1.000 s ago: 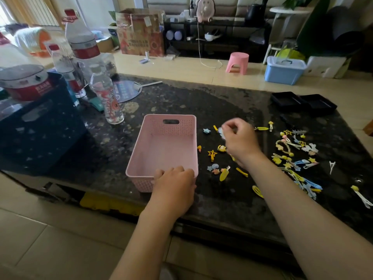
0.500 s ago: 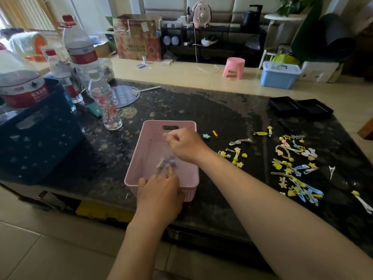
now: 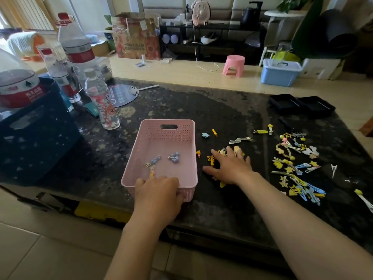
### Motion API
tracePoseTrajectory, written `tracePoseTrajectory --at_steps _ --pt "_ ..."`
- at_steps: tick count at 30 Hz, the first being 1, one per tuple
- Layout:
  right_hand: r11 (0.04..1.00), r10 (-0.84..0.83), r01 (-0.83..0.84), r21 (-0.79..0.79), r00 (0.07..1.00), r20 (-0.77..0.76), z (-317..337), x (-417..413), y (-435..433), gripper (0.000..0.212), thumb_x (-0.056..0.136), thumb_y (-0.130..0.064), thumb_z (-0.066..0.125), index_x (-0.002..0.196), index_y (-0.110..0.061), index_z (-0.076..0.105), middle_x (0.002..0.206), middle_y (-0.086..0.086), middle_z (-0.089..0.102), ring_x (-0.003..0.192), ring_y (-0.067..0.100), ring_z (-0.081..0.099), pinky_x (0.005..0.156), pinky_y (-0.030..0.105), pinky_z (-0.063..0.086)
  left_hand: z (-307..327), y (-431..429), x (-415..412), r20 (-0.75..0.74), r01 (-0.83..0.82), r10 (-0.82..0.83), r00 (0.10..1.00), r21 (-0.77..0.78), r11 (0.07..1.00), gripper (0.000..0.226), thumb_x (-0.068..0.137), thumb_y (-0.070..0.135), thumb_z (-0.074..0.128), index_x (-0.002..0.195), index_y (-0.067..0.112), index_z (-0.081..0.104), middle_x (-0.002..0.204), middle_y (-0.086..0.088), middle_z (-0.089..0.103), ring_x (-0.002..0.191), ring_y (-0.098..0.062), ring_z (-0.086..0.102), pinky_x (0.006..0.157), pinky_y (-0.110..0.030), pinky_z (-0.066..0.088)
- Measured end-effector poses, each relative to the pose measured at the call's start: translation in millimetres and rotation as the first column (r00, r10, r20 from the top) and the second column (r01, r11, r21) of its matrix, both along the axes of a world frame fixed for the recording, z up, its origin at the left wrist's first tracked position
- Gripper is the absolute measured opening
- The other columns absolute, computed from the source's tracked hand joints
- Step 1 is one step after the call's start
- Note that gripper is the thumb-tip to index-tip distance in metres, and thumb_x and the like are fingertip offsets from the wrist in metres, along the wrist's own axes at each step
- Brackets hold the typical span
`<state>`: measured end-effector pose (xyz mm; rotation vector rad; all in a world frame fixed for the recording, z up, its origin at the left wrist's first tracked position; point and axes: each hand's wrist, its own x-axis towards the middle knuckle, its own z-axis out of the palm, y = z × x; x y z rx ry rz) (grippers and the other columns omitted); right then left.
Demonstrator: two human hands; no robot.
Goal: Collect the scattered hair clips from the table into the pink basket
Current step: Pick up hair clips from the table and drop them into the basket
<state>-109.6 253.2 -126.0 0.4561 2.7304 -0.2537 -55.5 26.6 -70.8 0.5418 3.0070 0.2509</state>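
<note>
The pink basket (image 3: 167, 136) stands on the dark stone table with a few hair clips (image 3: 173, 157) on its floor. My left hand (image 3: 158, 194) grips the basket's near rim. My right hand (image 3: 232, 165) lies flat just right of the basket, fingers spread over a small group of yellow clips (image 3: 211, 159). A large scatter of yellow, blue and white clips (image 3: 294, 166) covers the table further right. A blue star clip (image 3: 205, 135) and a silver clip (image 3: 240, 140) lie beyond my right hand.
A clear water bottle (image 3: 103, 106) and larger bottles stand left of the basket, beside a dark blue crate (image 3: 34, 138). Two black trays (image 3: 300, 104) sit at the table's far right corner. A round fan (image 3: 123, 93) lies at the back.
My right hand has dropped its clips into the basket and moved right, back down onto the yellow clips beside it. My left hand stays on the basket's rim.
</note>
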Motion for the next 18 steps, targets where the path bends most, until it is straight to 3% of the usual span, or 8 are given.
tracePoseTrajectory --at_steps 4,7,11,16,18 --pt "0.979 0.159 -0.132 0.154 0.971 -0.179 0.4 9.8 -8.9 0.060 0.092 -0.065 0.042 0.144 -0.035 0.043 0.147 0.009 0.043 0.132 0.034 0.040 0.104 0.048 0.037 -1.4 -0.3 0.1 0.006 0.003 -0.003 1.000 0.005 1.000 0.016 0.095 0.046 0.051 0.092 0.032 0.058 0.091 0.010 0.061 0.085 -0.014 0.053 0.084 -0.038 0.035" --pt "0.968 0.226 -0.187 0.170 0.939 -0.258 0.0 15.6 -15.6 0.041 0.099 -0.043 0.047 0.137 -0.030 0.052 0.133 0.009 0.052 0.119 0.032 0.048 0.094 0.042 0.044 -1.7 -0.5 0.6 0.003 0.007 -0.007 1.000 0.011 1.000 0.016 0.095 0.046 0.050 0.092 0.033 0.057 0.091 0.010 0.061 0.085 -0.014 0.053 0.083 -0.038 0.035" --pt "0.992 0.126 -0.116 0.053 0.959 -0.256 5.5 11.1 -17.0 0.041 0.089 -0.017 0.067 0.129 -0.025 0.061 0.125 0.008 0.053 0.115 0.033 0.051 0.089 0.038 0.049 -2.4 -1.0 1.5 0.000 0.006 -0.006 1.000 0.026 1.000 0.015 0.095 0.046 0.051 0.094 0.033 0.059 0.092 0.011 0.062 0.086 -0.013 0.053 0.084 -0.037 0.033" --pt "0.990 -0.079 0.036 -0.139 0.946 -0.313 17.4 1.6 -5.5 0.023 0.089 -0.015 0.064 0.109 -0.022 0.074 0.115 0.000 0.067 0.090 0.018 0.065 0.070 0.025 0.050 -1.0 -0.7 1.1 0.007 0.003 -0.003 1.000 0.025 1.000 0.014 0.096 0.045 0.051 0.094 0.032 0.058 0.093 0.010 0.061 0.087 -0.013 0.053 0.086 -0.038 0.034" --pt "0.945 -0.226 0.114 -0.307 0.907 -0.356 22.5 -1.0 1.6 0.020 0.087 -0.015 0.066 0.102 -0.021 0.077 0.104 -0.005 0.071 0.091 0.015 0.065 0.078 0.028 0.054 -1.1 -1.5 0.5 0.005 0.005 -0.005 1.000 0.027 1.000 0.014 0.096 0.044 0.052 0.094 0.032 0.058 0.094 0.009 0.061 0.088 -0.014 0.053 0.086 -0.038 0.033"
